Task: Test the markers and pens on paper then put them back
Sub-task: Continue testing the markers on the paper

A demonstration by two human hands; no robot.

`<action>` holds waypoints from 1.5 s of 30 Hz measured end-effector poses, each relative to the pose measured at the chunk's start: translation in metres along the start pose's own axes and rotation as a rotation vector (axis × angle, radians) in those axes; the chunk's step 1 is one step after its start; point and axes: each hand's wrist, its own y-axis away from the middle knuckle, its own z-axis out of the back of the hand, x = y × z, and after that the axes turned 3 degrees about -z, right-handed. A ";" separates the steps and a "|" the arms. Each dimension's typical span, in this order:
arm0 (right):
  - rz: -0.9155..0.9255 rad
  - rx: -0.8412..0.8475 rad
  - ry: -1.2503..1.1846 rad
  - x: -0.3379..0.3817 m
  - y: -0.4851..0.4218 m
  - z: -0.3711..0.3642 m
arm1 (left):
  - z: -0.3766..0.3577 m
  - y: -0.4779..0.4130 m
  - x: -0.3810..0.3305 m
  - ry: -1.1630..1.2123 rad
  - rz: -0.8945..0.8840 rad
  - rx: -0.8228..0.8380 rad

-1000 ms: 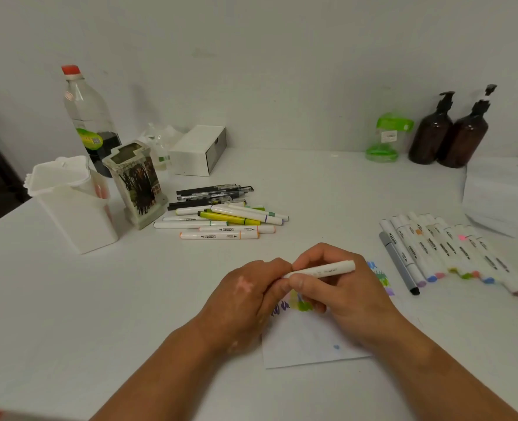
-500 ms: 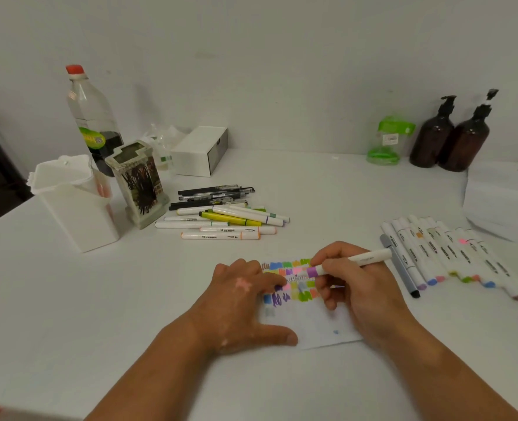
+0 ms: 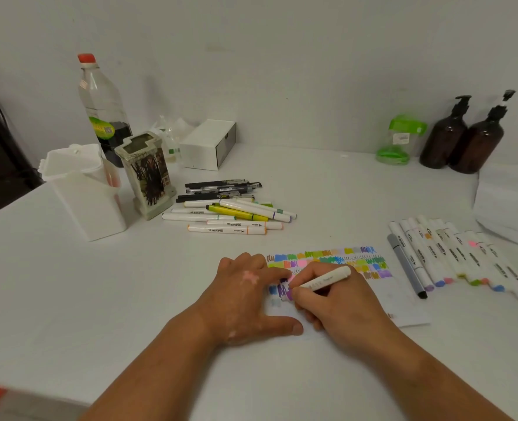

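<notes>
Right hand gripping marker, left hand flat on paper

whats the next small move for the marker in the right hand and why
Probably a short scribble: the right hand grips the white marker with its tip down at the purple swatches on the paper, and the left hand lies flat on its edge, steadying it. Bare paper lies just below.

Red-capped clear bottle, white box, green-lidded jar, two brown pump bottles by the wall.
</notes>
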 end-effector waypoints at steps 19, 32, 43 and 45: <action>-0.013 -0.030 0.087 0.001 0.000 0.000 | 0.001 -0.001 0.000 -0.002 0.005 0.013; -0.009 -0.058 0.125 0.000 -0.001 -0.001 | 0.001 -0.001 0.000 -0.002 0.005 0.008; -0.124 -0.229 -0.591 -0.006 -0.008 0.019 | 0.016 0.003 0.007 0.705 0.114 -0.238; -0.098 -0.230 -0.592 -0.007 -0.009 0.020 | 0.018 0.003 0.008 0.867 0.137 -0.301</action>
